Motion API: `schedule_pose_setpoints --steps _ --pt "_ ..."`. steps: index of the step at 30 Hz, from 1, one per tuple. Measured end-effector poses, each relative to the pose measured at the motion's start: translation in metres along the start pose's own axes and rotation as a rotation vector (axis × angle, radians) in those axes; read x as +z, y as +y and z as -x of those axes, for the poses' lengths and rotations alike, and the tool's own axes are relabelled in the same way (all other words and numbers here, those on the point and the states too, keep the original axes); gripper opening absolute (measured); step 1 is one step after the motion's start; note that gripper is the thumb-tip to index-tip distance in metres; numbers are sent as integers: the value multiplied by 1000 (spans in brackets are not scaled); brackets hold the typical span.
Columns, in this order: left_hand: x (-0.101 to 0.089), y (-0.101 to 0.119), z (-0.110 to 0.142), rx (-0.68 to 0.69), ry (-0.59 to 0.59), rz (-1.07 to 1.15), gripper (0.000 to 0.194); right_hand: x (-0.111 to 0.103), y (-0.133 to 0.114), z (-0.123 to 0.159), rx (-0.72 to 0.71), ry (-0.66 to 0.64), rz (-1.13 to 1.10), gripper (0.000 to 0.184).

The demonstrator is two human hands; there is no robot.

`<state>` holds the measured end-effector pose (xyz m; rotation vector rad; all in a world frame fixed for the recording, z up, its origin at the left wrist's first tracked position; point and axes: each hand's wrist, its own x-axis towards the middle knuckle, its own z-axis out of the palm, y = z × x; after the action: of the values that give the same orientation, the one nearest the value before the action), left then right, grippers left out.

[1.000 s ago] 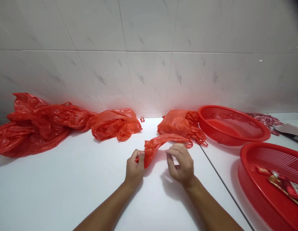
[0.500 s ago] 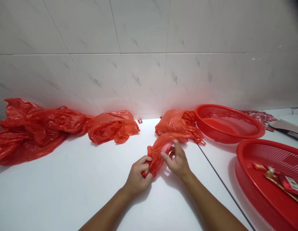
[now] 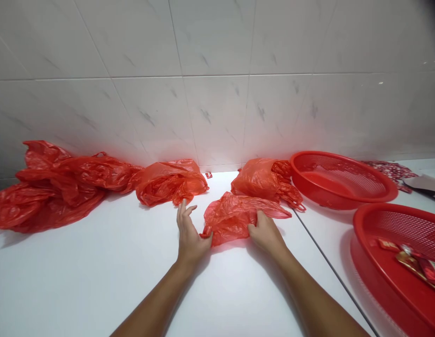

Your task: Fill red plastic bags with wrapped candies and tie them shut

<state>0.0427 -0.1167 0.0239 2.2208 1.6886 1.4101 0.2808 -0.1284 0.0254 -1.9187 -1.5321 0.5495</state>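
A thin red plastic bag (image 3: 229, 217) is spread out, crumpled, just above or on the white tabletop in front of me. My right hand (image 3: 268, 234) grips its near edge on the right, thumb against curled fingers. At the bag's lower left corner is my left hand (image 3: 191, 238), its fingers stretched up and apart and its thumb touching the plastic. Right behind lies a filled-looking red bag (image 3: 257, 180) with its handles bunched to the right. What that bag contains cannot be seen.
Another bundled red bag (image 3: 171, 180) and a larger heap of red bags (image 3: 62, 187) lie along the tiled wall. A tiny red packet (image 3: 208, 175) sits between bundles. On the right stand a red basket (image 3: 338, 200) and a nearer basket (image 3: 375, 276) holding wrapped packets (image 3: 410, 260).
The bag has gone from bunched up to spread wide. My left hand has loosened from its fist and opened its fingers; my right hand has closed on the bag's edge. The view has shifted slightly.
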Motion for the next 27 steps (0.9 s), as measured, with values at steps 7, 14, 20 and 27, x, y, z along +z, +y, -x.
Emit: schedule_pose_setpoints --steps 7,14,20,27 --pt "-22 33 17 451 183 -5 49 4 -15 15 -159 -28 -30 39" --pt "0 51 38 555 -343 57 38 10 -14 17 -217 -102 158 44" --pt "14 9 28 271 -330 -309 32 9 -12 15 -260 -102 141 66" --pt "4 21 22 183 -443 -400 32 18 -17 20 -281 -173 -126 45"
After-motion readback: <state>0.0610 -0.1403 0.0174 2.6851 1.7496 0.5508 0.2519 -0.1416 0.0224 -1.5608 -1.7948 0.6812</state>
